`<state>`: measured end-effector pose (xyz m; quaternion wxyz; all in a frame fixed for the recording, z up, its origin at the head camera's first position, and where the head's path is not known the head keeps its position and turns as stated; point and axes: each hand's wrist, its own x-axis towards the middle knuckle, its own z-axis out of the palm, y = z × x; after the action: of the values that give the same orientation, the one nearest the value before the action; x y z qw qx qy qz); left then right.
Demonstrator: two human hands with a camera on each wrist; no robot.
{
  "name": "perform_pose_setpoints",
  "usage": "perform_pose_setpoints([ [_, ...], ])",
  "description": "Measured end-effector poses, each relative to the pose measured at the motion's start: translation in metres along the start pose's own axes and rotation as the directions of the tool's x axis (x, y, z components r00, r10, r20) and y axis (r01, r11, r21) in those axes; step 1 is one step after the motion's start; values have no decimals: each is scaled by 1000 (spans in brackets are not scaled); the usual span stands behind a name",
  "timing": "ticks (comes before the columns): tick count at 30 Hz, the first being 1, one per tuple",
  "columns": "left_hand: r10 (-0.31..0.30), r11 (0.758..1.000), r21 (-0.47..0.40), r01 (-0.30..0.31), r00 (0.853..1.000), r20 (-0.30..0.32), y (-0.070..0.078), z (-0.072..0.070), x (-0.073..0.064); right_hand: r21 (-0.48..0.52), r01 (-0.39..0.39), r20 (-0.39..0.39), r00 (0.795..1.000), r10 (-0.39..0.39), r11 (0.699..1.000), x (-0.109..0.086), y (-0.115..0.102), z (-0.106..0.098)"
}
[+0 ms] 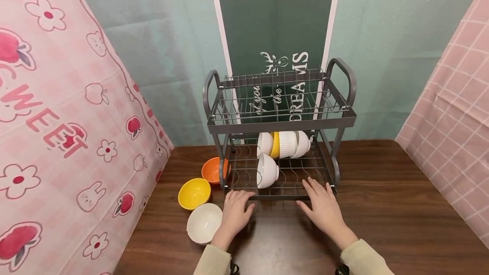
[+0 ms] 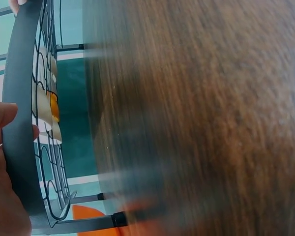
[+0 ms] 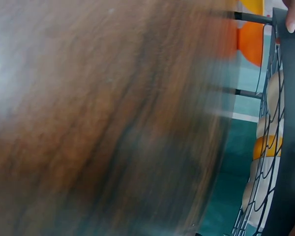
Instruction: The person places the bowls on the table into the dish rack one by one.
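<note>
Looking down from my head cam, I've got both hands at the near edge of a grey two-tier dish rack [image 1: 282,126] standing on the wooden counter [image 1: 382,181]. My left hand [image 1: 235,215] is on the left half of the lower front rail [image 1: 275,197], and my right hand [image 1: 324,209] is over the right half, fingers spread across it, thumb on the near side. On the lower tier there's a row of tipped bowls [image 1: 287,144] at the far side — white, yellow, ridged white, white — plus a single white bowl [image 1: 268,172] nearer me. Left of the rack sit an orange bowl [image 1: 211,169], a yellow bowl [image 1: 194,193] and, nearest, a loose white bowl [image 1: 205,223] just beside my left wrist.

Left wrist cam, turned sideways: my left hand is gripping the rail, with a digit on its front and a fingertip poking out behind it.

Right wrist cam: mostly blurry counter, and only slivers of my right hand at the rail — can't tell if it's really gripping.
</note>
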<state>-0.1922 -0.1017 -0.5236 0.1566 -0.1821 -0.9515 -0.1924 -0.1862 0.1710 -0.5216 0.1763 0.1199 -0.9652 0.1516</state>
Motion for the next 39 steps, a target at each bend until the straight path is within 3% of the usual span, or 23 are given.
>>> perform_pose_setpoints([
  [6, -11, 998, -67, 11, 1000, 9, 1, -3, -2, -54, 20, -8, 1000, -20, 998, -1, 2, 3],
  [13, -41, 977, -207, 43, 999, 11, -3, -17, -7, -33, 50, -113, 992, -53, 998, -1, 2, 8],
  [21, -135, 967, -214, 139, 990, 34, -12, -38, -23, -1, 20, -110, 994, -20, 1000, 0, 4, 12],
  [27, -212, 959, -182, 215, 977, 38, -20, -43, -39, 4, 35, -141, 989, -34, 999, -2, 6, 15],
  [31, -315, 938, -145, 316, 948, 30, -20, -45, -49, 8, 41, -150, 988, -39, 999, -2, 6, 16],
  [35, -447, 894, -36, 446, 895, -15, -16, -48, -57, 13, 50, -167, 985, -48, 999, -2, 6, 15],
  [39, -529, 848, 66, 526, 848, 29, -10, -50, -62, 13, 63, -181, 982, -59, 998, -1, 7, 16],
])
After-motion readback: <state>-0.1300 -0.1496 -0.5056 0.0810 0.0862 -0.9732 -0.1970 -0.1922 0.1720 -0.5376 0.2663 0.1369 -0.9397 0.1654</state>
